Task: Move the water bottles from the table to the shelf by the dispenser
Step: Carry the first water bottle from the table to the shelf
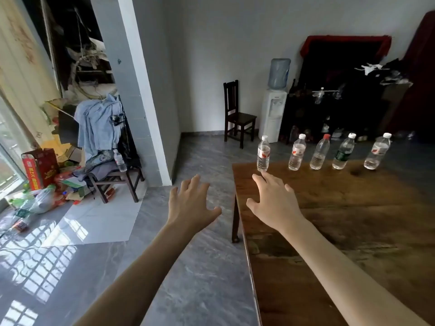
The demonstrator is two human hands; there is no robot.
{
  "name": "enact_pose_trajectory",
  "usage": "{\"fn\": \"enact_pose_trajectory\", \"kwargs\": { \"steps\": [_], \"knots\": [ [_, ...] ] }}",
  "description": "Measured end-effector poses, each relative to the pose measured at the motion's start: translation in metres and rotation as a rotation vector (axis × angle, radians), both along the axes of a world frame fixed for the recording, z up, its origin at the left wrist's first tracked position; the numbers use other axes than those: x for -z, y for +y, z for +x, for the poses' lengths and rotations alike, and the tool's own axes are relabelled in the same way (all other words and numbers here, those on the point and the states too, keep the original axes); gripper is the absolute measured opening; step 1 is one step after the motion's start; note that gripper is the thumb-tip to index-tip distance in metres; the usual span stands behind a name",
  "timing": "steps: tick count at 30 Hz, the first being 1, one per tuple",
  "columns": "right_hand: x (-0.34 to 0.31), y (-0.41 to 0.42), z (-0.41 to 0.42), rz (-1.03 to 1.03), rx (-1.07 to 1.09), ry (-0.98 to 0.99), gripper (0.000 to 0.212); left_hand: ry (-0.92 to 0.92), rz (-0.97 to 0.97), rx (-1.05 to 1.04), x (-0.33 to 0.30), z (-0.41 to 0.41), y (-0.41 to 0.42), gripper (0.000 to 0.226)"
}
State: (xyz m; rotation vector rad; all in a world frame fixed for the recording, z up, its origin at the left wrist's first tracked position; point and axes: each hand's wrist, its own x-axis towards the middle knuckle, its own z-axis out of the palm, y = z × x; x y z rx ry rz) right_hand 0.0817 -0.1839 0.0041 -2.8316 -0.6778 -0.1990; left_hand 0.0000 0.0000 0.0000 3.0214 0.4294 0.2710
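Five water bottles stand upright in a row along the far edge of the wooden table (pixel 341 220), each apart from its neighbours. Bottle 1 (pixel 263 153), at the left end, has a white cap and a white label with red print; bottle 2 (pixel 297 152) has a white cap and a similar red-and-white label; bottle 3 (pixel 320 152) has a red cap and a clear body; bottle 4 (pixel 344 152) has a white cap and a dark green label; bottle 5 (pixel 377 151) has a white cap and a red-and-white label. No writing on any label can be read at this size.

The right hand (pixel 275 198) reaches over the table with fingers spread and straight, holding nothing. Its fingertips are just short of bottle 1's base, which stands straight ahead of them; the other four bottles run off to the right of the hand.

The left hand (pixel 190 203) is stretched out over the floor, beside the table's left edge, fingers spread and holding nothing.

Well beyond the hands, past the bottles, a white dispenser (pixel 274 111) carries a blue jug. Just right of it is a dark shelf (pixel 329 109) with clear bottles on it; their count is unclear. A dark chair (pixel 237 114) stands left of the dispenser. Far to the left, a sixth bottle (pixel 120 160) sits on a cluttered chair, near a red box (pixel 40 168) whose yellow print is illegible.
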Motion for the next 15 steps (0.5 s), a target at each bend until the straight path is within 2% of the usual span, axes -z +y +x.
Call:
{"fn": "enact_pose_trajectory", "kwargs": {
  "steps": [9, 15],
  "knots": [
    [0.002, 0.076, 0.014, 0.010, 0.058, 0.023, 0.064, 0.023, 0.132, 0.081, 0.011, 0.022, 0.080, 0.070],
    [0.006, 0.105, 0.033, -0.003, 0.081, 0.031, 0.062, 0.027, 0.072, 0.111, 0.020, 0.043, 0.118, 0.068]
  ]
}}
